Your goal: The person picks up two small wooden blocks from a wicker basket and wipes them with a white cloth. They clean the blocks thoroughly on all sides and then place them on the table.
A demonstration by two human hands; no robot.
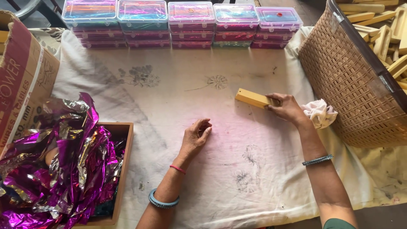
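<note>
Nearest the camera on the left, a shallow wooden tray holds a heap of crumpled purple and silver foil, with a cardboard box leaning just beyond it at the table's left edge. The left hand rests on the white cloth-covered table near its middle, fingers loosely curled and holding nothing. A little farther and to the right, the right hand is closed around one end of a yellow wooden block, which lies flat on the cloth and points away to the left. Just beside that hand, toward the right, sits a bunched white rag, touching the foot of a brown woven basket. Behind the basket, more pale wooden pieces are piled. Along the far edge of the table stands a row of stacked clear-lidded plastic boxes with colourful contents.
</note>
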